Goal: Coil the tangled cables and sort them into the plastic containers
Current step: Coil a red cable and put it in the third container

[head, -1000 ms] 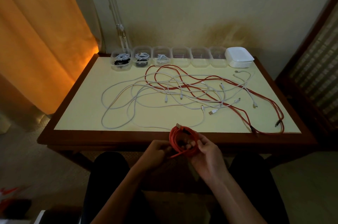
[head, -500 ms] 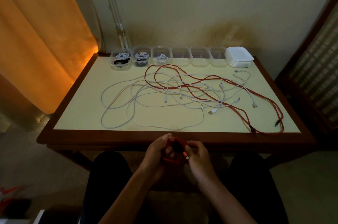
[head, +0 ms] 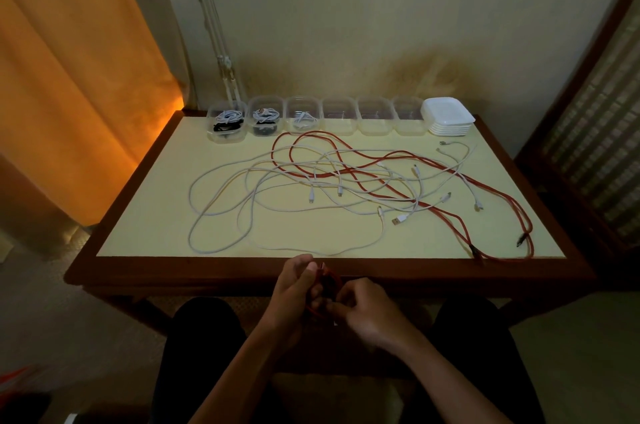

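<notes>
Plainly, the risk sat low in the centre of the frame, where both hands worked a small red coil [head: 323,288] just below the near edge of the table [head: 242,276]. The left hand [head: 294,288] had its fingers curled round the bundle, and the right hand [head: 363,311] pinched at its lower side with bent fingertips; in the dim light I could not tell whether it held the loose end or the loops themselves. If either grip slackened, the loops would likely spring apart and the coil fall to the lap or the floor — a stiff cable resists a tight wind. Across the middle of the frame, the white cables [head: 249,202] and the long red cable [head: 450,181] lay crossed over each other, so pulling one out carelessly could drag the others along or off the edge. Along the upper centre stood six clear plastic containers. The first container [head: 227,122] held white and dark coils, the second container [head: 265,120] likewise, and the third container [head: 304,119] held one white coil. The fourth container [head: 340,117], fifth container [head: 375,117] and sixth container [head: 408,117] looked empty — any of them could take the coil. A stack of white lids [head: 448,115] sat just beside the sixth.
</notes>
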